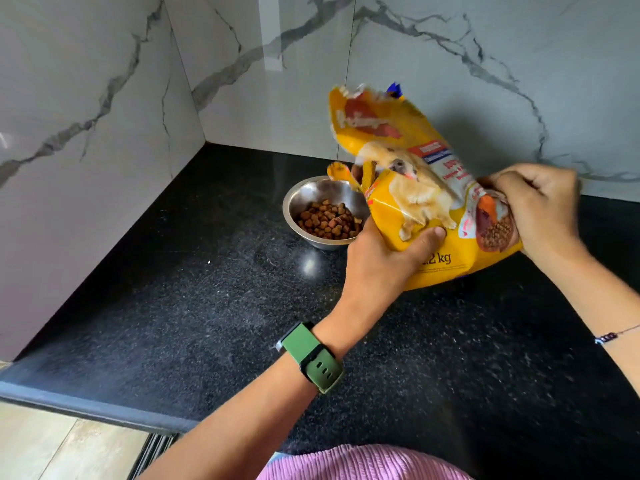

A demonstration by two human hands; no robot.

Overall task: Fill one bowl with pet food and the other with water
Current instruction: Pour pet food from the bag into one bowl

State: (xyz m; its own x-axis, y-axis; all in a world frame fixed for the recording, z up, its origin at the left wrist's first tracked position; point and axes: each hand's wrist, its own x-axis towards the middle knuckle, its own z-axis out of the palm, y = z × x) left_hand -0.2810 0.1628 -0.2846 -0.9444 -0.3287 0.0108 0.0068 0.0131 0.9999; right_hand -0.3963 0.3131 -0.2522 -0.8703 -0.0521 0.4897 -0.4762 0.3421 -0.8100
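Your left hand (384,261) grips the yellow pet-food bag (426,188) low on its side; your right hand (540,209) pinches its bottom corner. Beyond, toward the black desk's (173,306) back corner, the steel bowl (322,213) holds brown kibble (329,220). No second bowl shows; water is left.

We saw soft, even daylight, with a pale vertical glare on the marble wall (273,39) and a small glint on the black counter (310,265). The yellow bag (408,161) was motion-blurred — worst at its top — and straight lines bowed near the edges.
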